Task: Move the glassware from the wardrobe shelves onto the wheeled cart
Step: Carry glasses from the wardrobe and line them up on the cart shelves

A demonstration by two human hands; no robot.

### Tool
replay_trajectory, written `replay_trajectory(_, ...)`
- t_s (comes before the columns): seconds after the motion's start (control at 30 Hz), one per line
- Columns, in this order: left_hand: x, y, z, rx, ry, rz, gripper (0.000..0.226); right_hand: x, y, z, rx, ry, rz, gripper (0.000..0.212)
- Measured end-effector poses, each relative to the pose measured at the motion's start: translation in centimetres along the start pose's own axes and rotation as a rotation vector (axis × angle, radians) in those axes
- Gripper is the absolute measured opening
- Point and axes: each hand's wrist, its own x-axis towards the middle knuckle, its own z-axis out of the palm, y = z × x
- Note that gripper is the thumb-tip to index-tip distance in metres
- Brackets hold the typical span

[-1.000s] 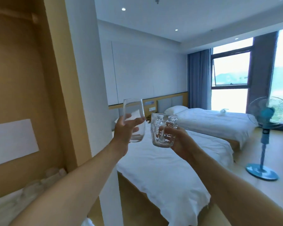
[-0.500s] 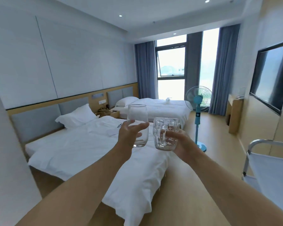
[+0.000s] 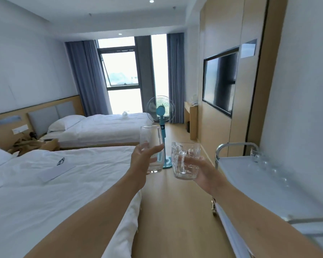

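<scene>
Midway, judging by the clear glasses (image 3: 268,166) already lined along the white wheeled cart (image 3: 250,183): left hand (image 3: 140,162) fingers clamp a tall smooth clear tumbler (image 3: 151,146), right hand (image 3: 199,170) fingers wrap a dimpled glass mug (image 3: 185,161), both aloft beside the cart, not yet set down.

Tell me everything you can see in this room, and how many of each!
Tumbler: 1, clear, in the left hand.
Mug: 1, clear, dimpled, in the right hand.
Cart: 1, white with metal rail, right.
Glasses on cart: several, clear, beside the wall.
Beds: 2, white, left.
Fan: 1, blue, by the window.
TV: 1, black, right wall.
Left hand: grips tumbler.
Right hand: grips mug.
</scene>
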Motion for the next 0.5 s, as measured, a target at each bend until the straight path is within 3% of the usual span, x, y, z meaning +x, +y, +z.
replay_trajectory(0.23, 6.8, -4.1, 1.9, -0.033, -0.167, -0.118, 0.080, 1.4, 1.3, -2.8, -0.072, 0.195, -0.037, 0.061)
replay_trajectory(0.4, 9.6, -7.6, 5.1, -0.021, -0.290, -0.188, 0.096, 1.3, 2.2, -6.2, -0.091, 0.302, -0.021, 0.065)
replay_trajectory(0.5, 11.0, -9.3, 7.4, -0.013, -0.371, -0.234, 0.080, 1.6, 2.6, -9.0, -0.105, 0.342, -0.002, 0.060)
